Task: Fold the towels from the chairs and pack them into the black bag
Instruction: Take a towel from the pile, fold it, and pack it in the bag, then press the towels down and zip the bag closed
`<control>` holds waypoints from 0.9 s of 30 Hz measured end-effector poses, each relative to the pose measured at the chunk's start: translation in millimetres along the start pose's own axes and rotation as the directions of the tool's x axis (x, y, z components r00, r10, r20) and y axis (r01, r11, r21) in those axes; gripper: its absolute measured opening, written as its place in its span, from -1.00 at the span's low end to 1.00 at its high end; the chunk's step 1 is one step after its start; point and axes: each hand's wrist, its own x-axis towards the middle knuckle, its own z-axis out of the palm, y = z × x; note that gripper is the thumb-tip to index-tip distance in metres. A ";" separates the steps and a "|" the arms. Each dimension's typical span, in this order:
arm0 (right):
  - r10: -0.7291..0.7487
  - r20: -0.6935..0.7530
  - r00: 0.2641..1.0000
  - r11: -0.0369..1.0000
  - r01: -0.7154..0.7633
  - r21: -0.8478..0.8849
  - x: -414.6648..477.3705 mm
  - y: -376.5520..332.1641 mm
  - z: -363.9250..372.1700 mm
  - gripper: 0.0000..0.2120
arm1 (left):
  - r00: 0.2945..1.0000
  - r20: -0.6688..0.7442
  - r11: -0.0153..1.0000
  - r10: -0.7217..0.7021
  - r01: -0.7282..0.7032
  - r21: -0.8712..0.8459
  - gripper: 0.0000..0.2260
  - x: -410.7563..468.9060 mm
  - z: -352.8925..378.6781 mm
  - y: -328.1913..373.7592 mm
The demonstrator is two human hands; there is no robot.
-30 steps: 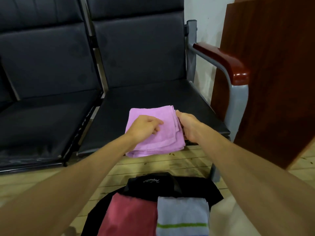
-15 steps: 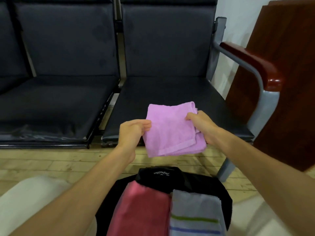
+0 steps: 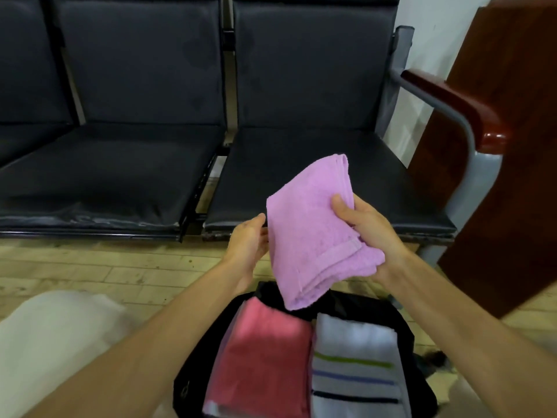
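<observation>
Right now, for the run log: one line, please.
right hand grips purple towel | left hand beside it | black bag below, open

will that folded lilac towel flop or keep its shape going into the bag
Probably floppy: the towel sags below the right hand. Likely light, since the thumb's pinch seems to carry it. Terry pile looks grippy, so unlikely to slip.

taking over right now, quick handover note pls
Right hand grips the folded lilac towel above the black bag; left hand touches its left edge.
Done: red towel and striped white towel lie folded side by side in the bag.
Left: lower the lilac towel into the bag. No other towels show on the chair seats in view.
</observation>
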 end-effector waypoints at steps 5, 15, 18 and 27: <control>0.015 0.092 0.996 0.983 -0.032 0.181 -10.1 18.0 -2.5 -0.67 | 0.878 0.408 0.936 -0.250 0.327 -0.131 -0.56 -12.7 -18.8 -26.5; 0.118 -0.197 0.973 0.991 -0.128 -0.036 -22.1 94.3 -37.2 -0.77 | 0.994 0.100 0.991 -0.048 0.035 0.126 -0.82 -19.8 -38.5 -59.6; 0.181 -0.347 0.920 0.966 -0.233 -0.115 -32.3 133.9 -40.9 -0.81 | 0.991 0.104 0.946 0.084 -0.112 0.306 -0.87 -21.8 -45.9 -78.6; 0.168 -0.394 0.904 0.830 -0.345 -0.438 -36.2 212.9 -34.2 -0.72 | 0.963 0.262 0.662 -0.058 -0.159 0.732 -0.51 -10.5 -93.2 -157.3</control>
